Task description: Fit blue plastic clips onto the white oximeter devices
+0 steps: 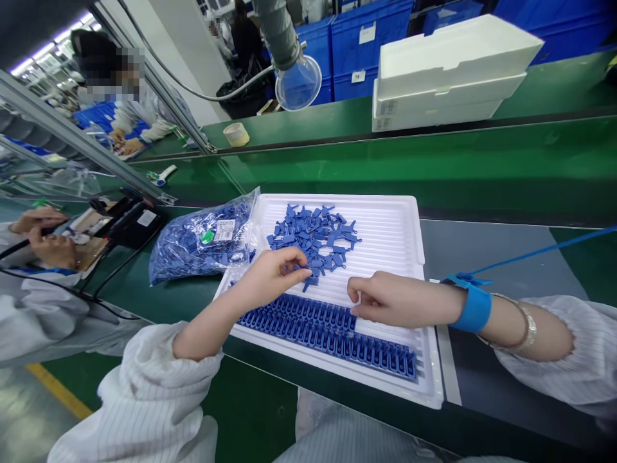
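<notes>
A white ribbed tray (390,222) lies in front of me. On its far half is a loose pile of small blue plastic parts (311,235). Along the near side stand two tight rows of the same blue parts (337,337), the upper row shorter. My left hand (277,273) is over the near edge of the pile, fingers curled toward the thumb; whether a part is between them is hidden. At the right end of the shorter row, my right hand (378,299) has its fingers bent and closed, thumb tip at the last blue part (353,315).
A clear bag of blue parts (200,241) leans over the tray's left edge. White foam boxes (443,80), a tape roll (236,134) and an extraction nozzle (297,80) are beyond. A blue cord (544,249) runs right from my wristband. A co-worker's hands (51,241) are at left.
</notes>
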A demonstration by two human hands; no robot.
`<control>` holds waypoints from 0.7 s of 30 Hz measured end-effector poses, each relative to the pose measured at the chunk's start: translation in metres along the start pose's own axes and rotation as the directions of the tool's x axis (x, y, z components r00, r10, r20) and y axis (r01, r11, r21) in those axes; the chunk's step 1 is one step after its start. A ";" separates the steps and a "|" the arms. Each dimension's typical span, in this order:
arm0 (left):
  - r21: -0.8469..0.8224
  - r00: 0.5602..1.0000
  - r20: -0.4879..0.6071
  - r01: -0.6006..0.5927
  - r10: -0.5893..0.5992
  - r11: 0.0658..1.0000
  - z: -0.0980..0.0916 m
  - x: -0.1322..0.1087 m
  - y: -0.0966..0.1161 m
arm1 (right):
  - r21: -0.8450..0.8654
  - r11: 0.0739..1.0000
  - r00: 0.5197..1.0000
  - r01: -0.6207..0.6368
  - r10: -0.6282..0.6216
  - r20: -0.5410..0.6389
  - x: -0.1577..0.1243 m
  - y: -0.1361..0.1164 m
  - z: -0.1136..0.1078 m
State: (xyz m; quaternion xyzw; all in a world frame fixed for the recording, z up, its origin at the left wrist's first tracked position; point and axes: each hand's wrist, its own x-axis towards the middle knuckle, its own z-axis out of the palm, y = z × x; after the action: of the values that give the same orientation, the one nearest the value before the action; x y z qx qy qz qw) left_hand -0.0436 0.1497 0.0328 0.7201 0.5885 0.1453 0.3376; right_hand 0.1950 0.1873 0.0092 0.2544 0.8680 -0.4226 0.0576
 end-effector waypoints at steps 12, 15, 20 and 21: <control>0.000 0.996 -0.010 -0.083 0.083 0.997 0.049 0.000 0.043 | -0.123 0.966 0.899 0.228 -0.257 -0.353 -0.019 -0.004 -0.007; 0.245 0.997 0.047 -0.078 0.069 0.966 0.031 0.002 0.031 | -0.158 0.971 0.948 0.177 -0.212 -0.239 -0.028 0.003 -0.007; 0.469 0.993 0.110 -0.013 -0.044 0.883 0.014 0.013 -0.003 | -0.209 0.970 0.989 0.120 -0.135 -0.061 -0.034 0.007 -0.001; 0.487 0.991 0.124 -0.011 -0.056 0.873 0.014 0.016 -0.007 | -0.226 0.967 0.991 0.117 -0.130 -0.044 -0.034 0.007 0.000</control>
State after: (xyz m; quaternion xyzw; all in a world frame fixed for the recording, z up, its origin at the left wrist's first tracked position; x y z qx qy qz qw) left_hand -0.0362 0.1606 0.0148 0.7831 0.5903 -0.0603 0.1862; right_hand 0.2276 0.1780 0.0147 0.2040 0.9254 -0.3177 0.0341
